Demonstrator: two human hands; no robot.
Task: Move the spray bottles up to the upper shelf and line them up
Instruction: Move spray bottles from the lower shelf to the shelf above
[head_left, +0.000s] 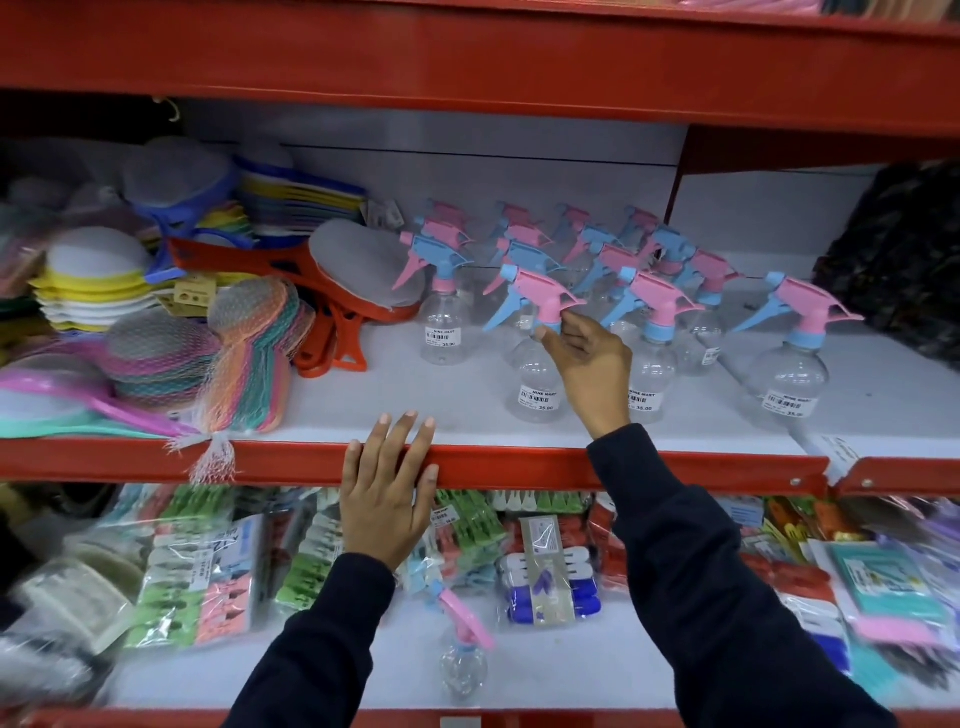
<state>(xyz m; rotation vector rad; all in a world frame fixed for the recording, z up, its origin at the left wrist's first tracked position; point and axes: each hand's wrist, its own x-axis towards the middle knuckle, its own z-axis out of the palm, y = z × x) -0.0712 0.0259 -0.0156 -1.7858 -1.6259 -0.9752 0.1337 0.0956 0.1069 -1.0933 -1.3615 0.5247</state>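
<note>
Several clear spray bottles with pink and blue trigger heads stand in rows on the upper shelf (395, 395). My right hand (587, 358) pinches the neck of a front-row spray bottle (535, 374) with a pink head, which stands on the shelf. Another front bottle (787, 374) stands apart at the right. My left hand (387, 493) rests flat on the shelf's red front edge, fingers spread, holding nothing. One spray bottle (462, 660) remains on the lower shelf, just below my left arm.
Stacked scrub pads, net-wrapped sponges (244, 358) and an orange paddle brush (332, 296) fill the upper shelf's left side. A dark patterned bundle (904, 260) sits at far right. Packs of clothes pegs (208, 571) and other packets crowd the lower shelf.
</note>
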